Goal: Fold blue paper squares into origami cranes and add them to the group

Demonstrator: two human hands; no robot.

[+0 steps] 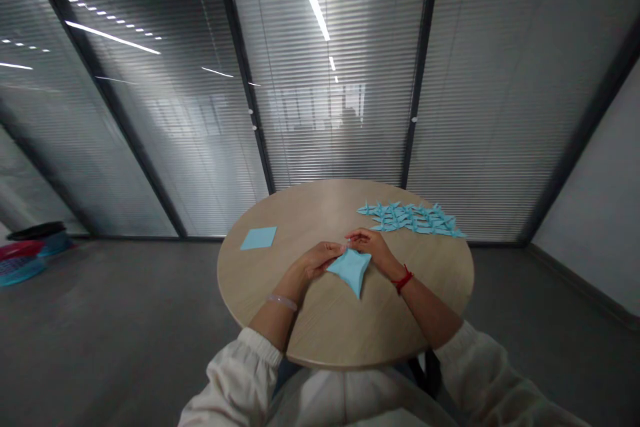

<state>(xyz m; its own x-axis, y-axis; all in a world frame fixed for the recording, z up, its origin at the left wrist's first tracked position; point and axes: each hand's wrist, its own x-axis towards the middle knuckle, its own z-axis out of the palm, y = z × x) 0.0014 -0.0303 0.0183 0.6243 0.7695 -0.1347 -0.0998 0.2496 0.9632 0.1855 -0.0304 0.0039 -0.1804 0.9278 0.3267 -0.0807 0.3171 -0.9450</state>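
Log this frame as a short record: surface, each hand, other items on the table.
surface: round wooden table
left: left hand pinching folded blue paper at its top corner
right: right hand pinching the same corner
table left: flat blue square sheet
table far right: cluster of folded blue figures

Both sleeves cream-white, loose, puffy fabric, pushed up to elbows, gathered elastic cuffs. Forearms bare below cuffs. Left hand (320,259): thin pale translucent band (281,301) on wrist. Right hand (371,245): red cord bracelet (403,279) on wrist, small knot or loose end visible. Same cream garment covers torso at bottom edge.
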